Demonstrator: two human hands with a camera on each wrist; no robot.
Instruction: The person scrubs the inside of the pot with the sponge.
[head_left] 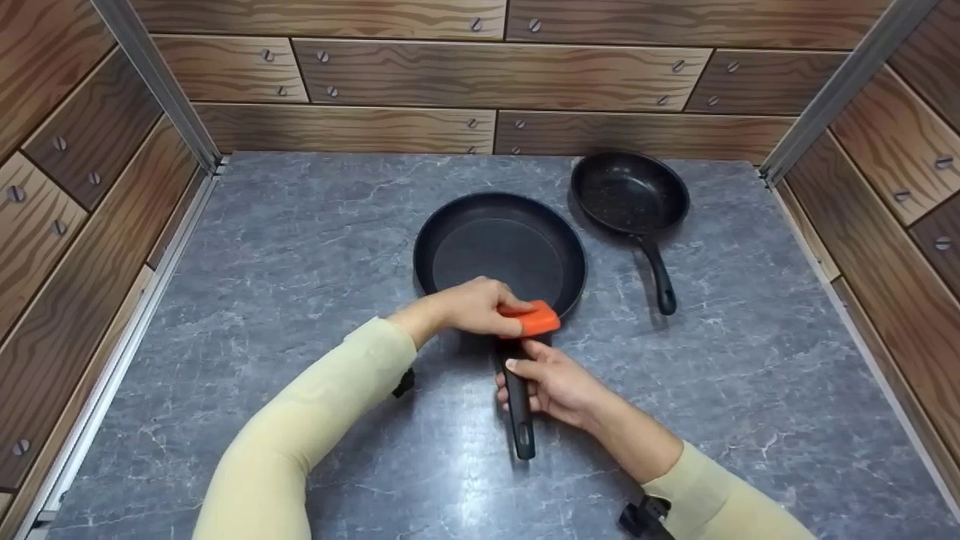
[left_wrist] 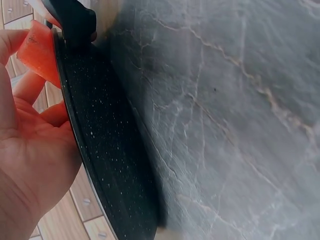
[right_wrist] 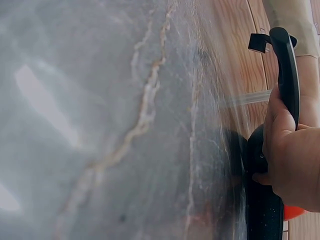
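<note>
A large black frying pan lies mid-table in the head view, its handle toward me. My left hand reaches over the near rim and pinches an orange sponge between thumb and fingers. The sponge sits at the rim just above the handle joint. Around the handle's upper part curl the fingers of my right hand, thumb on top. In the left wrist view the pan's speckled outer side shows, with the sponge against its edge. The right wrist view shows the right hand at the handle.
A smaller black frying pan stands at the back right, its handle pointing toward the front. The grey marbled table is bordered by wood-patterned walls at the back and both sides.
</note>
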